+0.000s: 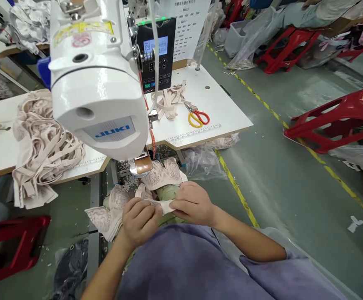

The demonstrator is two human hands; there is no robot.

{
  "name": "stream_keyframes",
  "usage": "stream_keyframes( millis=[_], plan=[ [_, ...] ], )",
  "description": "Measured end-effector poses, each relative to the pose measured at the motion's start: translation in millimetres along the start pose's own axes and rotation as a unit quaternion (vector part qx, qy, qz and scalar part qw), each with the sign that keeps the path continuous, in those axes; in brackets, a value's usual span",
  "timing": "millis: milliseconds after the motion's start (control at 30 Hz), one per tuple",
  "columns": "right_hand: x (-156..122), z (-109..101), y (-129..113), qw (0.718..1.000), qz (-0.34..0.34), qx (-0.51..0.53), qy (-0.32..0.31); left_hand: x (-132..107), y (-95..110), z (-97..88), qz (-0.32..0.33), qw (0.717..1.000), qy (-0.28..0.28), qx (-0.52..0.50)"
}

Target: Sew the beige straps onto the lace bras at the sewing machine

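Just below the sewing machine head [103, 100], my left hand [141, 220] is closed on one end of a pale pink bra band [166, 206]. My right hand [194, 203] pinches the other end, so a short stretch of it spans between my fingers. Lace bra cups [162, 173] lie right behind my hands, under the needle area, apparently part of the same bra. More lace bras [108, 212] are heaped in my lap beside my left hand, over green cloth [169, 192]. My fingers hide most of the band.
A pile of bras [44, 141] lies on the left tabletop. On the right tabletop [212, 106] are loose straps [169, 100] and red-and-yellow scissors [198, 118]. A control panel [155, 54] stands behind. Red stools [334, 118] and yellow floor tape [237, 189] are to the right.
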State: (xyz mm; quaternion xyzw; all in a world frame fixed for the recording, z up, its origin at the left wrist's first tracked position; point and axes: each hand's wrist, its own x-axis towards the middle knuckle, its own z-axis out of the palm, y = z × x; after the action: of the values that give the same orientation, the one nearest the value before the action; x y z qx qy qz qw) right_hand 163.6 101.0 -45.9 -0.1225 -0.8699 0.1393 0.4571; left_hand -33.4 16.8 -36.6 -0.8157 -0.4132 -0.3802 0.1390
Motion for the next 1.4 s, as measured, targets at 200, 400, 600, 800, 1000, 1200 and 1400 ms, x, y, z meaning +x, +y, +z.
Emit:
stream_keyframes(
  millis=[200,400,600,800,1000,1200,1400],
  plan=[
    [7.2,1.2,-4.3,1.0,-0.003,-0.001,0.016,-0.9,-0.1,-1.7,-0.002,1.0,0.016,0.003],
    [7.5,1.3,-4.5,1.0,0.0,-0.002,0.023,0.0,0.7,-2.4,-0.001,1.0,0.021,-0.009],
    [7.6,0.6,-4.6,1.0,-0.001,-0.004,0.022,2.1,3.7,-1.0,-0.02,0.999,0.029,-0.008],
    [3.3,0.1,-3.5,1.0,0.007,0.006,-0.002,1.3,3.9,-1.0,-0.021,0.999,0.029,-0.017],
    [0.9,5.1,0.1,0.999,0.003,0.033,-0.015,-1.3,5.9,-1.3,-0.033,0.999,0.026,-0.021],
    [0.8,6.2,-0.3,0.998,-0.003,0.045,-0.037,-6.7,4.4,0.3,-0.037,0.998,0.019,-0.044],
    [-0.1,5.5,-4.8,0.872,0.422,0.238,-0.067,-26.0,33.3,22.6,-0.29,0.954,0.028,-0.068]
  ],
)
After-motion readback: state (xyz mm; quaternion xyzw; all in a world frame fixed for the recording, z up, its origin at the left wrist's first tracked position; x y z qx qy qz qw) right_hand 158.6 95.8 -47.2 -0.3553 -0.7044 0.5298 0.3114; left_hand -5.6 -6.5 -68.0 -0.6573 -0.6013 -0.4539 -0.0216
